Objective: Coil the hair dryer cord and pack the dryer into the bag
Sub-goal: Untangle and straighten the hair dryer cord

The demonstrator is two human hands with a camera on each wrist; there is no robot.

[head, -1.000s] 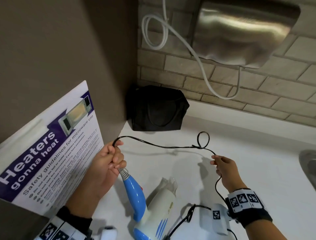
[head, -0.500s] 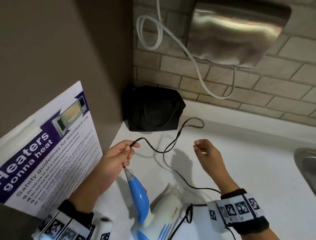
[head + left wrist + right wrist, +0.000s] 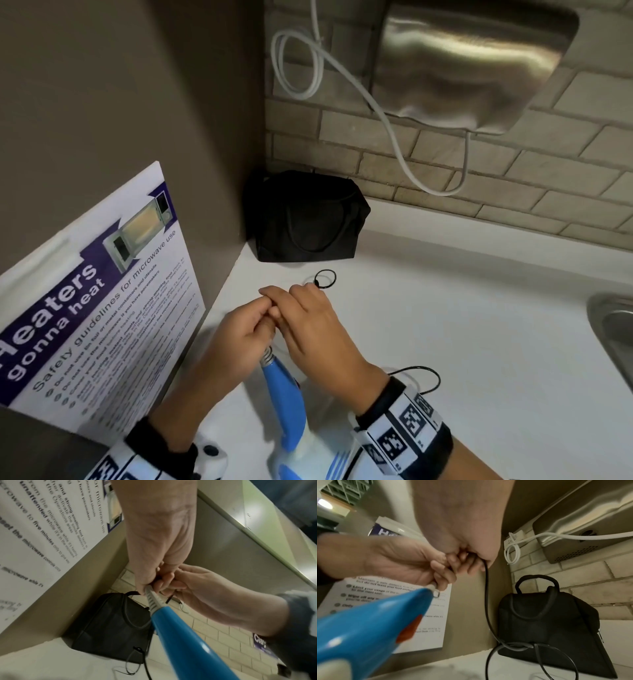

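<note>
The hair dryer (image 3: pixel 286 407) has a blue handle and a white body, and stands handle-up at the near edge of the white counter (image 3: pixel 462 342). My left hand (image 3: pixel 255 330) grips the black cord just above the grey strain relief (image 3: pixel 153 599). Pressed against it, my right hand (image 3: pixel 301 308) pinches the cord (image 3: pixel 486 588), which hangs down from its fingers. A small loop of cord (image 3: pixel 325 278) lies on the counter in front of the black bag (image 3: pixel 305 219). The bag stands in the corner, its handles up. More cord (image 3: pixel 430 378) curves behind my right wrist.
A microwave safety poster (image 3: pixel 102 308) leans on the brown wall at the left. On the brick wall hangs a steel hand dryer (image 3: pixel 472 65) with a white cable (image 3: pixel 376 102). At the right edge is a sink (image 3: pixel 613 329).
My right hand has moved left and now meets my left hand above the dryer handle. The long span of cord has gathered, leaving a small loop before the bag.
</note>
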